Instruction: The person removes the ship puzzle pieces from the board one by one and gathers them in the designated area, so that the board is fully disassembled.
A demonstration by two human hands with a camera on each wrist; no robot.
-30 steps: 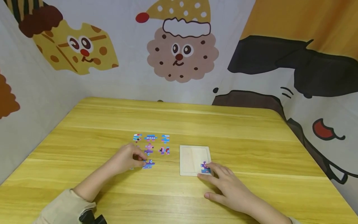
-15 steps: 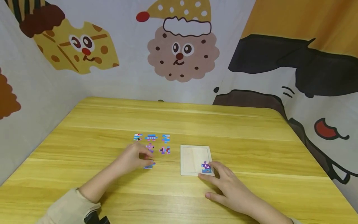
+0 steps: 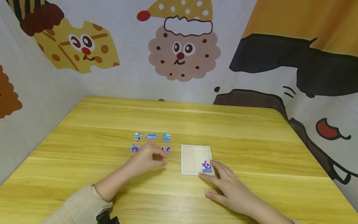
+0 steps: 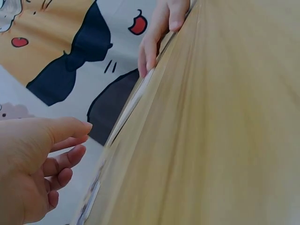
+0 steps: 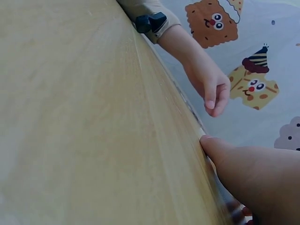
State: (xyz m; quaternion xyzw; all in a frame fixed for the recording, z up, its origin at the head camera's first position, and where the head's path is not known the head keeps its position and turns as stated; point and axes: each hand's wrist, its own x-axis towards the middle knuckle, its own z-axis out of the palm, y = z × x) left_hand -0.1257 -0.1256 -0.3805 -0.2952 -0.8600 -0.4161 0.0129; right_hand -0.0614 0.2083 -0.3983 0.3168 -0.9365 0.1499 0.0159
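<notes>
In the head view my left hand hovers over the loose puzzle pieces, thumb and index finger bent with a gap at the tips; no piece shows between them. The left wrist view also shows that hand with nothing visible in its fingers. My right hand touches the lower right corner of a square wooden puzzle tray, fingers extended and thumb apart. One purple-and-blue puzzle piece lies in the tray's lower right corner. Colourful pieces, such as a blue one, lie in rows left of the tray; my left hand hides some.
The wood-grain table spreads around the tray and pieces. Behind it hangs a white cloth printed with cartoon figures. A black device sits at my left sleeve.
My left hand has moved right, from the lower row of pieces toward the tray. Half a second ago a lower-row piece still showed beneath it; now it is hidden. My right hand stays put.
</notes>
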